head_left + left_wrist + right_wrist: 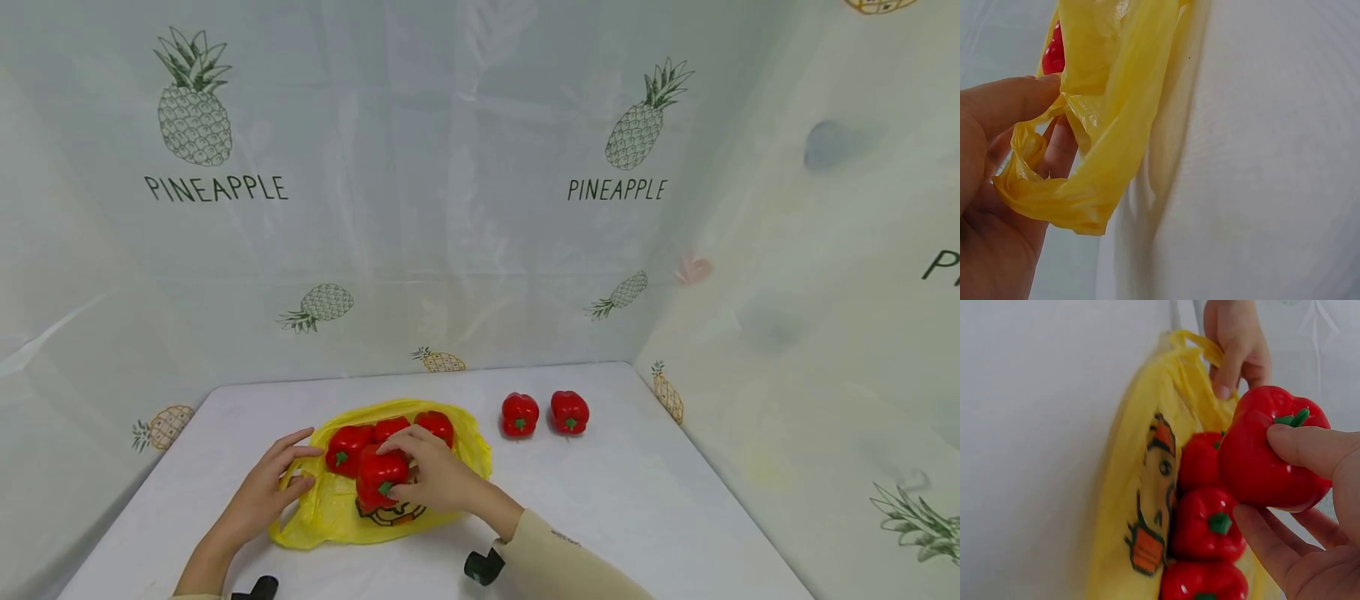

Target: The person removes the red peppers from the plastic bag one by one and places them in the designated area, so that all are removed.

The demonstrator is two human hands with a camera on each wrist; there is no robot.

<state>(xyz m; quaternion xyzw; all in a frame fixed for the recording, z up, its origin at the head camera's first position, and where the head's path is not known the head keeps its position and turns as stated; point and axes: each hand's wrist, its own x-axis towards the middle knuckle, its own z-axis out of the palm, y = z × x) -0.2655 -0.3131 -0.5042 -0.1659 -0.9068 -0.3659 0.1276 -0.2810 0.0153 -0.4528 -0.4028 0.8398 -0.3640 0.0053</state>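
A red bell pepper [381, 477] with a green stem is gripped between the thumb and fingers of my right hand [437, 477], above the yellow plastic bag [330, 515]. Inside the bag's mouth lie three more red bell peppers, side by side; one [1207, 524] shows plainly in the right wrist view. My left hand [258, 496] holds the bag's left end. In the left wrist view, a loop of the bag's handle [1079, 203] passes between the thumb and fingers. Part of a pepper [1054, 53] shows behind the plastic there.
Two more red bell peppers, one [520, 415] beside the other [570, 412], stand on the white-covered table [637, 500] to the right of the bag. A pineapple-printed curtain [420, 208] hangs behind the table and along its sides.
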